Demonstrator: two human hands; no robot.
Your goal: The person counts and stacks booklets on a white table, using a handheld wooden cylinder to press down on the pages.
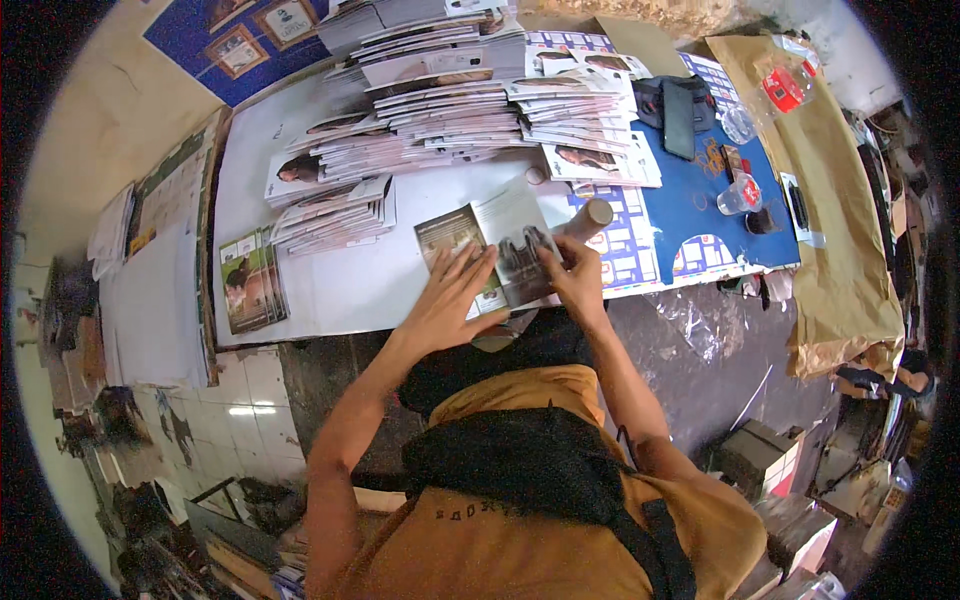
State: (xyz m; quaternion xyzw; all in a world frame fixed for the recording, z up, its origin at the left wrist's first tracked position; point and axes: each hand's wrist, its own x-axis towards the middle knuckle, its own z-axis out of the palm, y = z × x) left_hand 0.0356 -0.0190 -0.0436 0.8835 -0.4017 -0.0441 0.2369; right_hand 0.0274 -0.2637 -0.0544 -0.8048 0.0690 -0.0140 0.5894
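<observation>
Pinching the booklet (512,222) mid-frame, my right hand (578,282) could crease it by tugging. My left hand (456,297) lies spread on it.

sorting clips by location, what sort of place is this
Probably a small print-finishing workshop: an open booklet lies before the person, stacks of printed booklets stand on the white table, and brown paper is spread at the right.
</observation>
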